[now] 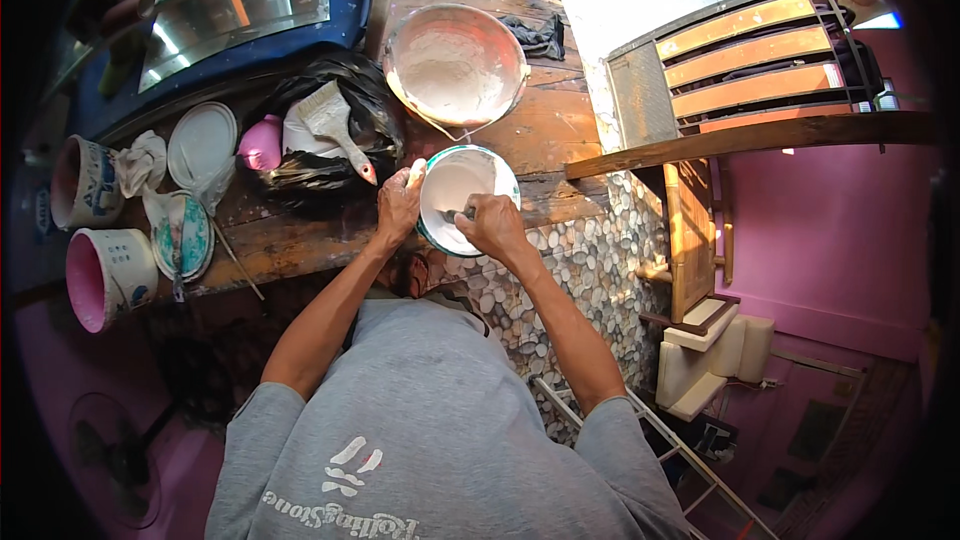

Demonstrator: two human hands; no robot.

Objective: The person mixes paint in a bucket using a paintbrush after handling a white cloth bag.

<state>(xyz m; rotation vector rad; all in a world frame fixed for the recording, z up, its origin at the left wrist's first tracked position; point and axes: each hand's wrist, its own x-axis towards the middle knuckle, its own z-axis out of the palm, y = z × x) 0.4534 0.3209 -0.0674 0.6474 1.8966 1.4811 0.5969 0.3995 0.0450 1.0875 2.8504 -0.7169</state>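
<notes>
A white tub with a green-stained rim (433, 232) holds a pale, creamy mix, perhaps paint or plaster. My left hand (399, 202) is closed on the tub's left rim. My right hand (493, 226) is in a fist over the tub's right side, closed round a small tool that shows only as a dark grey bit at the mix; its kind is hidden. Just beyond stands a larger bucket (397, 85) with a wire handle, coated inside with a whitish layer. To the left, a wide paintbrush (338, 124) lies on a black plastic bag (375, 100).
Left on the wooden boards (290, 258) are a pink container (261, 143), a white lid (203, 138), a green-smeared lid (196, 240), a stick (238, 258) and a tipped pink-lined bucket (125, 265). A dark cloth (537, 37) lies beyond the big bucket. A wooden beam (760, 135) crosses at right.
</notes>
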